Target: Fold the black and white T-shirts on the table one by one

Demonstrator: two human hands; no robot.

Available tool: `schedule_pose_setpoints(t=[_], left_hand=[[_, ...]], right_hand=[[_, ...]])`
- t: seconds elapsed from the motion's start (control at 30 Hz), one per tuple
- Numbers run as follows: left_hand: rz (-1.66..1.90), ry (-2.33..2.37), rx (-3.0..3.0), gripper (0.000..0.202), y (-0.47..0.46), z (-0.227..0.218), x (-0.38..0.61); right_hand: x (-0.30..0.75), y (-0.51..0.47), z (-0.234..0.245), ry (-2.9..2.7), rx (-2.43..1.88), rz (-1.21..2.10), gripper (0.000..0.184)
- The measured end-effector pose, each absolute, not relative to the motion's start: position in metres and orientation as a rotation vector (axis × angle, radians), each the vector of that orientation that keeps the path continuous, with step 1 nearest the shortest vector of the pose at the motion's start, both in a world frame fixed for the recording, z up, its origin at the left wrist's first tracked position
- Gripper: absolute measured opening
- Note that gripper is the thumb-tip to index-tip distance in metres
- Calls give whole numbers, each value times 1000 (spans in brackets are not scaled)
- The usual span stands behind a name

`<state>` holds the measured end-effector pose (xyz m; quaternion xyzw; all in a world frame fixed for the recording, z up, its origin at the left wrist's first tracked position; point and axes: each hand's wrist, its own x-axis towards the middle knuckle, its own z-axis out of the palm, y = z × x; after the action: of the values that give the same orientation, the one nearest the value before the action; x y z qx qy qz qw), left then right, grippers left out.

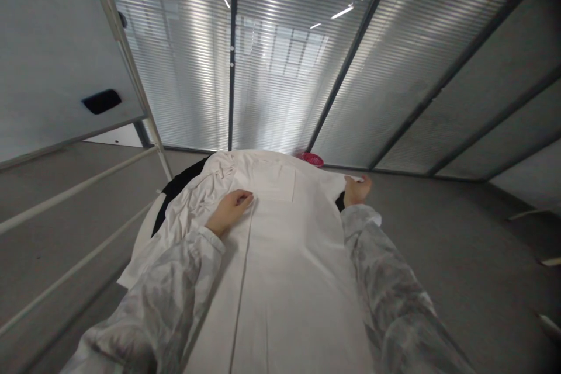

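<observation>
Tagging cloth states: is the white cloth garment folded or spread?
Mostly spread: the white cloth garment is smooth in the middle, bunched along the left, its right edge held by the right hand. Folds underneath: cannot tell.

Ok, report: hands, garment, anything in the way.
Right hand grips edge of white garment; left hand on it, grip unclear. Garment bunched at left, smoother centre. Left sleeve covers part.

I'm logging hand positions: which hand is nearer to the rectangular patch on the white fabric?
The left hand: it is just left of the rectangular patch. The right hand is farther off to the patch's right, at the white fabric's edge.
</observation>
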<state>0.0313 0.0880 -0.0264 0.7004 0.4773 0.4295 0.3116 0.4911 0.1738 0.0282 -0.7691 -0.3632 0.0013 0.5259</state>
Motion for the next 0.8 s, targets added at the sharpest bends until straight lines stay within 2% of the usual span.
schedule_pose_setpoints(t=[0.1,0.23,0.43,0.63,0.73,0.8], left_hand=[[1144,1256,1870,39,90,-28,31],[1141,1257,1880,39,89,-28,30],[1153,1227,1882,35,85,-23,30],[1141,1247,1892,35,87,-26,31],[1145,1246,1908,36,87,-26,31],[1141,1245,1920,36,88,-25,31]], right_hand=[[461,186,46,-914,-1753,-39,74],[388,190,64,-1330,-1565,-36,71],[318,172,62,-2103,-1383,307,84],[362,152,57,-2270,-1903,278,50],[377,131,51,-2365,-1879,233,47],[377,115,47,-2395,-1850,207,37]])
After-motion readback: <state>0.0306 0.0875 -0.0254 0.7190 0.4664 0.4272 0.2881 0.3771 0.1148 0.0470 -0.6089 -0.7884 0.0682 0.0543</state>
